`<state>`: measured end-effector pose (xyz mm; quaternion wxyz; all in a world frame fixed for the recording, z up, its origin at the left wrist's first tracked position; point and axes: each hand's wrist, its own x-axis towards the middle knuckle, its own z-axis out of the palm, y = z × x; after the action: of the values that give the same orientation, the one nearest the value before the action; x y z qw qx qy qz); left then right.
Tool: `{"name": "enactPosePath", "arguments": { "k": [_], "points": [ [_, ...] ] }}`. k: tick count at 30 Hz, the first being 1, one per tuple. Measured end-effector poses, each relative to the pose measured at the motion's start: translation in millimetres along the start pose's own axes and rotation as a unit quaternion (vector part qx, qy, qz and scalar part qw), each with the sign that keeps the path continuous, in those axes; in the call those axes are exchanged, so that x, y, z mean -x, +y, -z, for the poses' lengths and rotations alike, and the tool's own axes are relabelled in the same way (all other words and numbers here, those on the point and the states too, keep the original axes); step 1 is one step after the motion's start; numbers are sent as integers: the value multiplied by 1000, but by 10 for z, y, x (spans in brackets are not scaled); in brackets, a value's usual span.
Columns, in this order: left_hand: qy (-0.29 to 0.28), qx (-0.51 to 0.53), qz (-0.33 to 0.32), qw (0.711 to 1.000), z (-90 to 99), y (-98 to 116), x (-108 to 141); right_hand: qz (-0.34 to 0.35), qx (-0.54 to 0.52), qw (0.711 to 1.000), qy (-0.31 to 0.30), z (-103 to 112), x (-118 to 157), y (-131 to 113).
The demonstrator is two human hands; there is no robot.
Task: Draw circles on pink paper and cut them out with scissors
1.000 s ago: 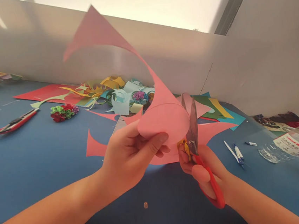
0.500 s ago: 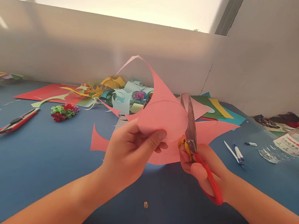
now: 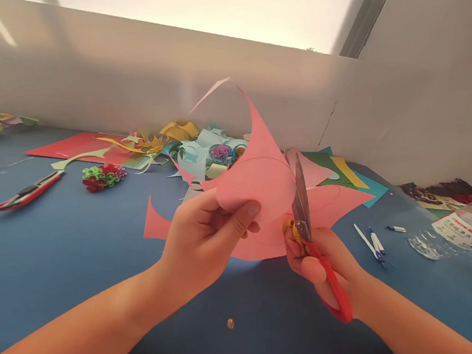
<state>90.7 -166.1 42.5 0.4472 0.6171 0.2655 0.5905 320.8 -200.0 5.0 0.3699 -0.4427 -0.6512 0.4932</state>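
Between its thumb and fingers, my left hand point(image 3: 212, 240) pinches a piece of pink paper point(image 3: 261, 183) with a curved outline drawn on it. A thin strip of the same paper arches up above. My right hand point(image 3: 328, 271) is wrapped round the handles of red-handled scissors point(image 3: 335, 290). Their blades point upward at the right edge of the pink paper and look nearly closed. Below and behind the hands lies more pink paper point(image 3: 330, 204), partly hidden by them.
Paper scraps point(image 3: 192, 153) and a red sheet point(image 3: 66, 149) lie along the wall. A red utility knife point(image 3: 26, 192) and a ruffled paper flower point(image 3: 102, 177) are at left. A compass point(image 3: 370, 245) and a clear plastic wrapper point(image 3: 458, 233) are at right.
The arched strip of pink paper has swung up and to the right, and the scissor blades have come closer together. Both hands have hardly moved.
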Motion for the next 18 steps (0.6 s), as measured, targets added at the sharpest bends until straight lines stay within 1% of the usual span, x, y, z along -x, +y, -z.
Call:
{"name": "enactPosePath", "arguments": {
  "k": [6, 10, 14, 18],
  "points": [
    [3, -18, -3, 1000, -3, 7, -12, -8, -25, 1000, 12, -7, 1, 9],
    [6, -46, -12, 999, 3, 17, -10, 20, -6, 1000, -7, 20, -8, 44],
    [7, -65, -29, 997, 19, 23, -5, 29, 10, 1000, -1, 45, -23, 60],
    [10, -93, -50, 994, 31, 30, -18, 44, -3, 999, -5, 54, -39, 70]
  ]
}}
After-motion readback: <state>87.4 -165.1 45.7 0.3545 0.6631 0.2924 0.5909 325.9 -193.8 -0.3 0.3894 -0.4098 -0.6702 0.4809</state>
